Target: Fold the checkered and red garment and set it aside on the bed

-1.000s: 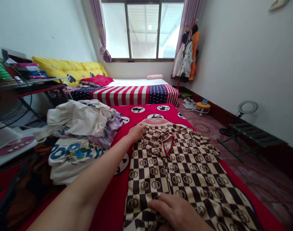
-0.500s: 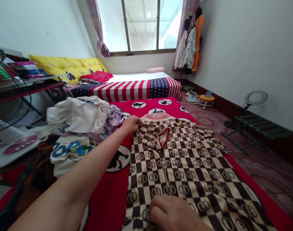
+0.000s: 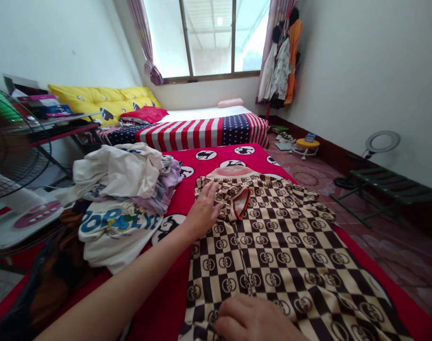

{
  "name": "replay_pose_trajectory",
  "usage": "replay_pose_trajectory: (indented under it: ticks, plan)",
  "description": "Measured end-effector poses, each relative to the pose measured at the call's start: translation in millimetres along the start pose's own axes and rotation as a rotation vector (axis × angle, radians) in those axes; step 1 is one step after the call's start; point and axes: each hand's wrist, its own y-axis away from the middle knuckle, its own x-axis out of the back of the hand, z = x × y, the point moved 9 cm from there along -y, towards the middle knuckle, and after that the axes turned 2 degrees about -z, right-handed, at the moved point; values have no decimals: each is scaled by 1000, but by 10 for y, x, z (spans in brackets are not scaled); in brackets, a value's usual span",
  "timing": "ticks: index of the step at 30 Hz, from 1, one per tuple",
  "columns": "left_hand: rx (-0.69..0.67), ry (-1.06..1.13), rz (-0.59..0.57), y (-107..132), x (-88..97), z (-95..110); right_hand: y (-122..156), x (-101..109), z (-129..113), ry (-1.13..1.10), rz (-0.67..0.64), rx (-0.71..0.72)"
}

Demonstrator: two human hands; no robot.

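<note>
A brown-and-cream checkered polo shirt (image 3: 268, 237) with a printed logo pattern lies spread on the red bedspread, its dark-trimmed collar at the middle. My left hand (image 3: 203, 210) rests on the shirt's upper left side, near the shoulder, fingers stretched out and holding nothing. Lower down, my right hand (image 3: 253, 316) lies on the front of the shirt with its fingers laid over the fabric; part of it is cut off by the bottom edge. Behind the collar, a pale pink garment (image 3: 233, 171) sticks out.
Left of the shirt is a heap of clothes (image 3: 119, 170), with a white printed shirt (image 3: 123, 227) below it. A fan (image 3: 17, 151) stands at far left. A green folding bench (image 3: 393, 184) and a ring light (image 3: 382, 142) are on the right. Another bed (image 3: 187, 132) lies beyond.
My left hand has let go of the shirt's left shoulder and moved down and right onto the fabric, its fingers straightening. My right hand has flattened a little, staying in nearly the same place.
</note>
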Motion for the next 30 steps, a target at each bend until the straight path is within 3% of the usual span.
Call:
replay_pose_trajectory:
  ticks: [5, 8, 11, 14, 19, 21, 23, 25, 28, 30]
  plan:
    - [-5, -10, -239, 152, -345, 261, -20, -67, -83, 19, -11, 26]
    - [-31, -54, -287, 70, -507, 332, -33, -50, -115, 27, -11, 42]
    - [-46, -106, -273, 38, -629, 348, 16, 183, -47, -38, -2, 42]
    - [-46, -142, -215, 75, -665, 337, 215, 689, 459, -105, 93, -201]
    - [-46, -149, -197, 111, -681, 328, 1135, 1506, 1970, 83, 352, -793]
    - [-46, -156, -180, 105, -678, 326, 1615, 1659, 2545, 185, 423, -1063]
    - [-53, -163, -166, 102, -680, 328, 1986, 1589, 2988, 88, 382, -1284]
    - [-58, -164, -161, 106, -683, 332, 2223, 1421, 3225, -152, 386, -1432]
    - [-73, -154, -140, 116, -650, 367, 2379, 1205, 3264, -444, 477, -1580]
    - [-99, -156, -106, 121, -600, 422, 2375, 1164, 3215, -527, 567, -1586]
